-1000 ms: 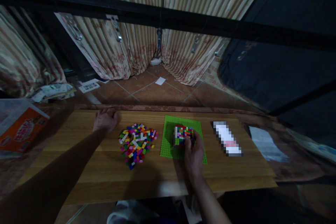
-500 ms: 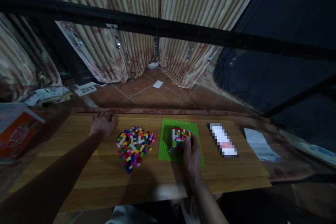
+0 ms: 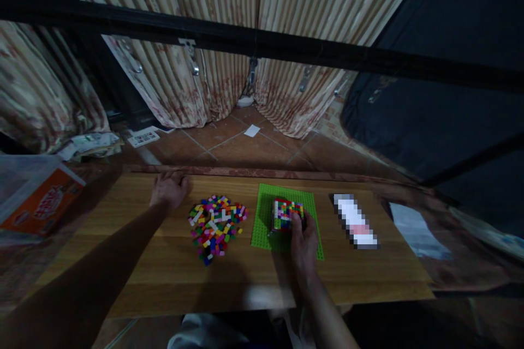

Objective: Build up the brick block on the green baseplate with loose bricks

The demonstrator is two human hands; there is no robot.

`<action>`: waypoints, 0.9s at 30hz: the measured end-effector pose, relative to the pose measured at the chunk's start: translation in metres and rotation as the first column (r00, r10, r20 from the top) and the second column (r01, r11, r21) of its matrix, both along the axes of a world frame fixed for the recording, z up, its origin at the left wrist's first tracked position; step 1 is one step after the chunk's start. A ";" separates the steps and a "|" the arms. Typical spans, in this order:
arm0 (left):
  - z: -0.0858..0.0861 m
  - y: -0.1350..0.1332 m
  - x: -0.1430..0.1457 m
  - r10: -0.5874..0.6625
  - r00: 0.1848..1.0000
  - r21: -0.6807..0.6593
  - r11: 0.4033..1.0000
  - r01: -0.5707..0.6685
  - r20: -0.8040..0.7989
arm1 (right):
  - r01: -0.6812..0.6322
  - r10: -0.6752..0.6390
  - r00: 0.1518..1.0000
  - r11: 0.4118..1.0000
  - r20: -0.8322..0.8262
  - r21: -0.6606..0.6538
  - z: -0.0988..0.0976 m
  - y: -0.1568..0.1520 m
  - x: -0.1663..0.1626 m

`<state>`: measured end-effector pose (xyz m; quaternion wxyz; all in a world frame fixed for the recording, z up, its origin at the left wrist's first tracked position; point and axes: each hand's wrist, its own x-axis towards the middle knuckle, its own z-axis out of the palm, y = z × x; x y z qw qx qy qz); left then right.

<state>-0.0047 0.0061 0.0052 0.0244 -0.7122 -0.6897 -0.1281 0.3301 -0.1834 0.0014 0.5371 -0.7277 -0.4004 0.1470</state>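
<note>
A multicoloured brick cube (image 3: 285,214) stands on a green baseplate (image 3: 264,223) on the wooden table (image 3: 164,267). My right hand (image 3: 303,240) is at the cube's near right side, fingers curled against it. My left hand (image 3: 168,189) lies flat, palm down, near the table's far edge, left of a heap of loose coloured bricks (image 3: 215,223). It holds nothing.
A blurred white object (image 3: 355,220) lies right of the baseplate and a pale sheet (image 3: 413,229) beyond it. An orange box (image 3: 39,202) sits at the left. Striped curtains (image 3: 229,60), a black bar (image 3: 262,43) and a tiled floor (image 3: 241,144) lie beyond the table.
Only the view has shifted a little. Both hands stay where they were, the right on the cube, the left flat on the table.
</note>
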 end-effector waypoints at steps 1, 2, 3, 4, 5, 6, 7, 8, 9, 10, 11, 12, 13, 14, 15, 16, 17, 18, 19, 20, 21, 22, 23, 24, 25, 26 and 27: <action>0.000 0.000 0.000 0.001 1.000 0.002 1.000 -0.001 0.004 | 0.001 -0.001 1.000 1.000 -0.027 -0.011 0.000 -0.001 0.001; 0.001 -0.001 0.000 0.001 1.000 0.002 1.000 -0.001 0.010 | 0.009 -0.010 0.999 1.000 -0.051 -0.020 0.001 -0.003 0.002; 0.001 -0.001 0.001 0.002 1.000 0.001 1.000 -0.002 0.015 | 0.024 -0.025 0.998 1.000 -0.065 -0.020 0.002 -0.006 0.002; 0.002 -0.002 0.001 0.003 1.000 -0.002 1.000 -0.003 0.017 | 0.048 -0.049 0.997 0.999 -0.063 -0.009 0.003 -0.008 0.002; 0.002 -0.002 0.001 0.003 1.000 -0.006 1.000 -0.003 0.015 | 0.077 -0.076 0.996 0.997 -0.037 0.012 0.006 -0.012 0.000; 0.003 -0.003 0.002 0.001 1.000 -0.012 1.000 -0.001 0.011 | 0.098 -0.099 0.995 0.994 0.012 0.045 0.008 -0.015 -0.002; 0.003 -0.003 0.002 -0.001 1.000 -0.017 1.000 0.001 0.007 | 0.101 -0.108 0.991 0.991 0.079 0.088 0.012 -0.019 -0.006; 0.004 -0.004 0.002 -0.001 1.000 -0.019 1.000 0.001 0.003 | 0.070 -0.090 0.984 0.989 0.155 0.129 0.015 -0.023 -0.012; 0.004 -0.004 0.002 -0.002 1.000 -0.018 1.000 0.002 0.002 | 0.005 -0.043 0.973 0.986 0.229 0.164 0.019 -0.027 -0.019; 0.004 -0.004 0.002 -0.003 1.000 -0.018 1.000 0.003 0.005 | -0.089 0.036 0.959 0.980 0.281 0.178 0.022 -0.031 -0.027; 0.003 -0.004 0.002 -0.006 1.000 -0.015 1.000 0.006 0.010 | -0.198 0.142 0.941 0.967 0.307 0.160 0.025 -0.034 -0.037; 0.003 -0.004 0.002 -0.010 1.000 -0.010 1.000 0.010 0.015 | -0.303 0.253 0.915 0.946 0.316 0.120 0.026 -0.035 -0.047; 0.003 -0.004 0.001 -0.012 1.000 -0.006 1.000 0.012 0.016 | -0.390 0.349 0.882 0.918 0.317 0.076 0.027 -0.036 -0.057; 0.002 -0.004 0.001 -0.011 1.000 -0.003 1.000 0.011 0.014 | -0.432 0.400 0.861 0.901 0.314 0.034 0.026 -0.036 -0.066; 0.002 -0.004 0.001 -0.009 1.000 -0.002 1.000 0.009 0.010 | -0.454 0.432 0.845 0.891 0.315 -0.005 0.025 -0.034 -0.074; 0.002 -0.004 0.001 -0.006 1.000 -0.001 1.000 0.006 0.006 | -0.457 0.445 0.837 0.888 0.318 -0.037 0.023 -0.031 -0.081; 0.002 -0.004 0.001 -0.005 1.000 0.001 1.000 0.005 0.004 | -0.450 0.446 0.833 0.891 0.327 -0.067 0.020 -0.028 -0.086; 0.002 -0.004 0.001 -0.005 1.000 0.003 1.000 0.005 0.005 | -0.440 0.444 0.828 0.893 0.344 -0.094 0.017 -0.024 -0.090; 0.002 -0.004 0.001 -0.008 1.000 0.005 1.000 0.008 0.006 | -0.428 0.439 0.820 0.896 0.368 -0.116 0.015 -0.020 -0.093; 0.002 -0.004 0.001 -0.010 1.000 0.007 1.000 0.010 0.008 | -0.416 0.434 0.808 0.899 0.398 -0.135 0.012 -0.016 -0.094; 0.002 -0.004 0.001 -0.011 1.000 0.009 1.000 0.011 0.006 | -0.404 0.427 0.794 0.902 0.432 -0.150 0.010 -0.012 -0.095; 0.002 -0.005 0.001 -0.011 1.000 0.009 1.000 0.011 0.002 | -0.392 0.420 0.779 0.906 0.466 -0.162 0.008 -0.009 -0.095; 0.002 -0.005 0.001 -0.009 1.000 0.006 1.000 0.009 -0.005 | -0.383 0.417 0.762 0.907 0.496 -0.175 0.006 -0.006 -0.095; 0.001 -0.005 0.001 -0.008 1.000 0.004 1.000 0.008 -0.013 | -0.375 0.416 0.746 0.908 0.520 -0.188 0.004 -0.004 -0.096; 0.001 -0.005 0.001 -0.004 1.000 0.002 1.000 0.004 -0.019 | -0.369 0.418 0.732 0.907 0.538 -0.203 0.002 -0.002 -0.096; 0.001 -0.005 0.001 -0.002 1.000 0.000 1.000 0.002 -0.024 | -0.363 0.421 0.722 0.906 0.549 -0.217 0.001 -0.001 -0.096; 0.001 -0.004 0.001 0.000 1.000 -0.001 1.000 0.000 -0.025 | -0.358 0.421 0.719 0.906 0.553 -0.226 0.000 -0.001 -0.096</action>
